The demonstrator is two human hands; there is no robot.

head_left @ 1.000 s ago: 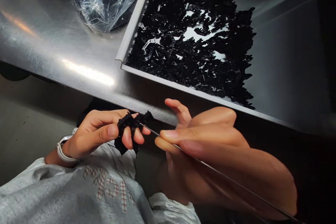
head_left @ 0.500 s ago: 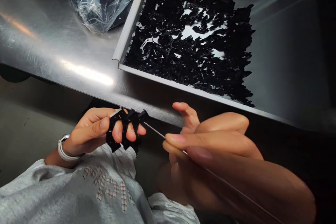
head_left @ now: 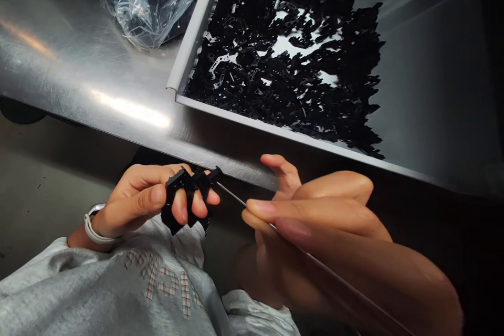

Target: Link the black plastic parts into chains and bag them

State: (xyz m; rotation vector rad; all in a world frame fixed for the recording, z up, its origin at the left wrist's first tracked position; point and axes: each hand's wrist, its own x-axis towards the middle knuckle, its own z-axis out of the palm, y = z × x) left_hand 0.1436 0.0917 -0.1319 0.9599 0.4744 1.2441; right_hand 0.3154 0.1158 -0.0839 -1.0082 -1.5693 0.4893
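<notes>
Several small angular black parts [head_left: 176, 189] sit between the fingers of my left hand [head_left: 139, 197], which is closed on them; the fingers pass between the parts. My right hand [head_left: 315, 215] pinches a thin metal rod [head_left: 232, 193] between thumb and fingertips, with one other finger raised. The rod's tip meets the rightmost black part; whether it passes through a hole there I cannot tell. The rod's long other end runs back under my right hand toward the bottom right.
A white-rimmed tray [head_left: 275, 125] on the metal table [head_left: 79, 63] holds a heap of similar black parts [head_left: 244, 79]. Left of it stands a clear plastic bag [head_left: 145, 10] with dark contents. The table's front edge lies just beyond my hands.
The black parts in my left hand have tilted slightly, and the left hand has shifted a little. The right hand and rod have barely moved, slightly leftward.
</notes>
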